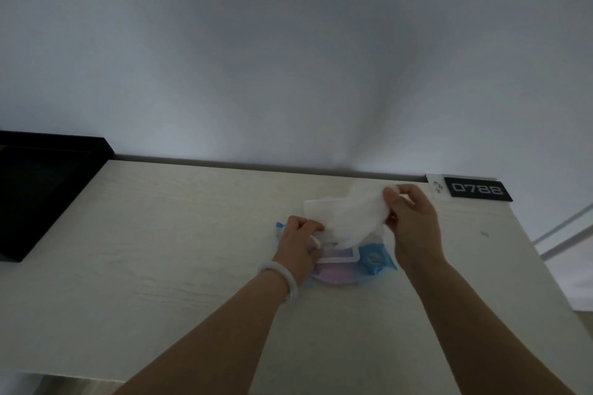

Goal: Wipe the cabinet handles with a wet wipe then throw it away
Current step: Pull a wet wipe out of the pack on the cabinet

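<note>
A blue and pink wet wipe pack [372, 258] lies flat on the pale wooden cabinet top [179, 234], its white lid flipped up. My left hand [298, 242] presses down on the pack's left side. My right hand [412, 221] pinches a white wet wipe [346, 215] that stretches up out of the pack's opening, its lower end still at the opening. No cabinet handles are in view.
A black tray [41, 189] sits at the cabinet top's far left. A black plate reading 0788 [478, 188] lies at the far right corner against the white wall [288, 58]. The top's right edge drops off near a pale floor.
</note>
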